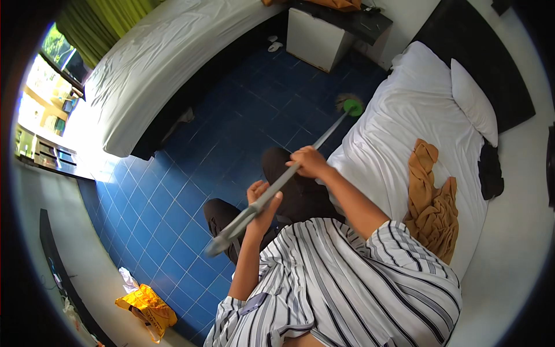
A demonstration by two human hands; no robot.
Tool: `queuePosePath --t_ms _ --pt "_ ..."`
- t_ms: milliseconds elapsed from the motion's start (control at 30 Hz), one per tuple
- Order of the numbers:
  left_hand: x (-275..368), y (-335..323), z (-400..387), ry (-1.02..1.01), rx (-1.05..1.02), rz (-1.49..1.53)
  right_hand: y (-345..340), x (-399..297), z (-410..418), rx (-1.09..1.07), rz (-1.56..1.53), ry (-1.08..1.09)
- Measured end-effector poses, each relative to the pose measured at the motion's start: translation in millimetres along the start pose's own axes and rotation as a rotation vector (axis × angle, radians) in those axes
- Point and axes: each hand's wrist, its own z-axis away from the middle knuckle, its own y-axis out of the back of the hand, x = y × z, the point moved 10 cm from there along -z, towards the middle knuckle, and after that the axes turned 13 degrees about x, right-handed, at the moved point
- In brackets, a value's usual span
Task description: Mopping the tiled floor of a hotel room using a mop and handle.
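A long grey mop handle [284,178] runs diagonally across the view, from near my left knee up towards the right. At its far end a green round mop head [353,107] with pale strands rests on the blue tiled floor [243,117] beside the bed with the white sheet. My right hand [308,162] is closed around the middle of the handle. Nearer the handle's thick grip end, my left hand [263,208] supports it in the palm, thumb raised and fingers partly curled.
Right of me stands a bed [373,130] bearing a pillow [473,100] and brown cloth [433,208]. Another bed [151,56] is at upper left. A white cabinet [315,39] stands beyond, near white items [274,45] on the floor. A yellow bag [149,309] lies lower left.
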Motion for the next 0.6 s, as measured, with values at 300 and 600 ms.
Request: queuePosePath --t_ms 300,600 --pt "-3.5 41.7 27.2 0.209 0.017 -0.009 16.1 21.8 0.9 0.284 0.113 -0.009" --pt "106.0 132.9 3.8 -0.318 0.265 0.439 -19.5 -173.5 -57.7 0.134 -0.298 -0.125"
